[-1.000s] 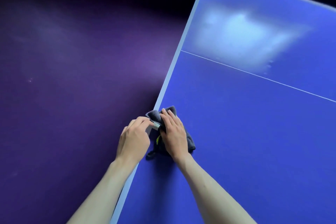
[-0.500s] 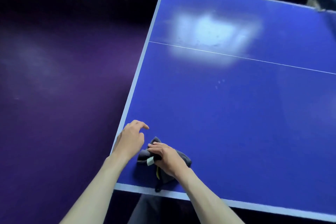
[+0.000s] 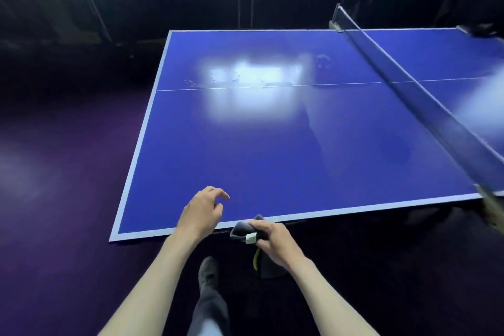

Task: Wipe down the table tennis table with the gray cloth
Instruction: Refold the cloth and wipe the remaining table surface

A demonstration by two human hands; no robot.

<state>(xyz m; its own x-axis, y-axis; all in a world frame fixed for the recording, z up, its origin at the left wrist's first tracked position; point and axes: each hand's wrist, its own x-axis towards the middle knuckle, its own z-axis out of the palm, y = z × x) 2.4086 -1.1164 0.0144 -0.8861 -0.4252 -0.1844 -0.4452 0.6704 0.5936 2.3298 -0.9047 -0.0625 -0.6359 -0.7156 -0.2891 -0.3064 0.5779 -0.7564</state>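
Note:
The blue table tennis table (image 3: 272,161) fills the middle of the head view, its white-edged near side running in front of me. My right hand (image 3: 275,240) grips the bunched gray cloth (image 3: 241,230) just off that near edge; a white tag and a yellow loop hang from the cloth. My left hand (image 3: 203,211) hovers over the near part of the table with loosely curled fingers, holding nothing. A bright light patch reflects on the far half of the surface.
The net (image 3: 425,106) crosses the table on the right, clamped at a post (image 3: 336,22) on the far side. Dark purple floor (image 3: 54,185) lies to the left. My leg and shoe (image 3: 208,273) stand below the table edge.
The view has swung up and back, showing the whole near half and the net. My right hand has pulled the cloth off the surface to the edge. My left hand has let go of it.

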